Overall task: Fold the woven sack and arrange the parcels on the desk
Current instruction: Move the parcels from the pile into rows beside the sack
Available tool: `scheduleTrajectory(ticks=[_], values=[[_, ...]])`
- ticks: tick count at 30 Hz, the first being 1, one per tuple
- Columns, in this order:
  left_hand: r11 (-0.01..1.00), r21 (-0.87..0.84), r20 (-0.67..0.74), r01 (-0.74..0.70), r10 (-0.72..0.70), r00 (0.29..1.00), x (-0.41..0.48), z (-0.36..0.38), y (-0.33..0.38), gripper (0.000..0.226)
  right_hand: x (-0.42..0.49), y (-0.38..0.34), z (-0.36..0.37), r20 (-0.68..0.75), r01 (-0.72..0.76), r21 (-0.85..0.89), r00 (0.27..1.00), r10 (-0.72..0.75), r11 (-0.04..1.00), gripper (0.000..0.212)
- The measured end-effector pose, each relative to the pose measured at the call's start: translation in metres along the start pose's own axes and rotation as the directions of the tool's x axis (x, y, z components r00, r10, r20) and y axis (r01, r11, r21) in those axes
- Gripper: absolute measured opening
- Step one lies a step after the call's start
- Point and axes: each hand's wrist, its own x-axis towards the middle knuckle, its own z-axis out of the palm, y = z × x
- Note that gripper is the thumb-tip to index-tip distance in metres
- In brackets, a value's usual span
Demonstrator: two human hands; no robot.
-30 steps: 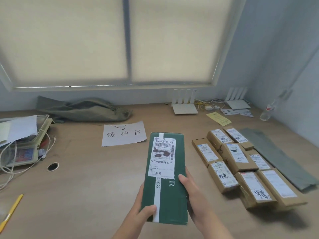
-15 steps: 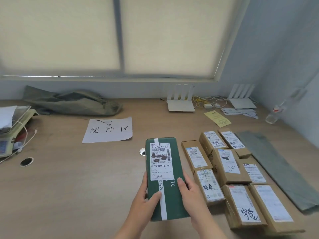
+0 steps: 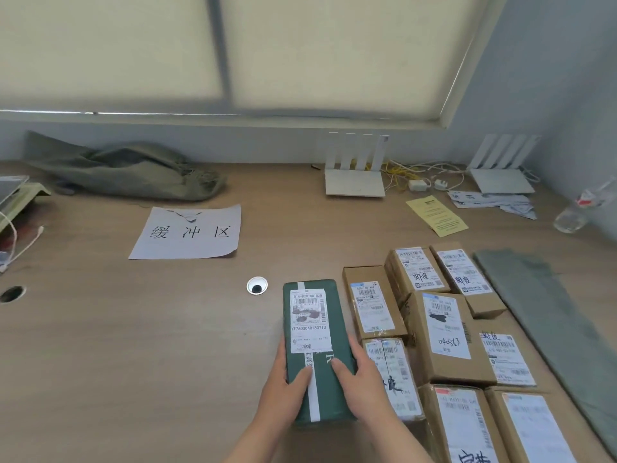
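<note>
A dark green parcel (image 3: pixel 315 315) with a white shipping label lies lengthwise at the desk's front centre. My left hand (image 3: pixel 283 389) grips its near left edge, thumb on top. My right hand (image 3: pixel 359 385) grips its near right edge, thumb on top. Just to its right several brown cardboard parcels (image 3: pixel 444 335) lie in rows, labels up. Right of them a folded grey-green woven sack (image 3: pixel 547 315) lies flat. A crumpled olive sack (image 3: pixel 127 170) sits at the back left by the wall.
A paper sign with characters (image 3: pixel 188 232) lies mid-desk, a cable grommet (image 3: pixel 257 285) near the green parcel. Two white routers (image 3: pixel 355 182) (image 3: pixel 502 180), cables, a yellow slip (image 3: pixel 435 215) and a plastic bottle (image 3: pixel 577 208) line the back right. A scale (image 3: pixel 18 198) sits far left.
Both hands have carried the green parcel down and to the right, from in the air to right beside the left column of brown parcels. My view has tilted down and right.
</note>
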Motion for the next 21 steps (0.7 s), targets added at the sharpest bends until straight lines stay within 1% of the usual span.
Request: scheduleTrajectory(ticks=[3, 7, 13, 21], values=[[1.000, 0.012, -0.028, 0.000, 0.001, 1.000, 0.015, 0.007, 0.003, 0.059, 0.014, 0.000, -0.001, -0.049, 0.020, 0.024, 0.999, -0.019, 1.000, 0.061], [1.000, 0.016, -0.001, -0.004, 0.004, 1.000, 0.037, 0.012, 0.013, 0.055, 0.034, -0.009, -0.007, -0.101, 0.050, -0.021, 0.994, -0.052, 0.999, 0.064], [0.999, 0.043, 0.018, 0.006, -0.007, 1.000, 0.066, 0.025, 0.020, 0.057, 0.062, -0.015, -0.016, -0.157, 0.066, -0.088, 0.984, -0.079, 0.994, 0.063], [0.999, 0.043, 0.040, 0.016, -0.018, 0.999, 0.085, 0.030, 0.028, 0.056, 0.081, -0.017, -0.022, -0.181, 0.086, -0.073, 0.978, -0.099, 0.994, 0.062]])
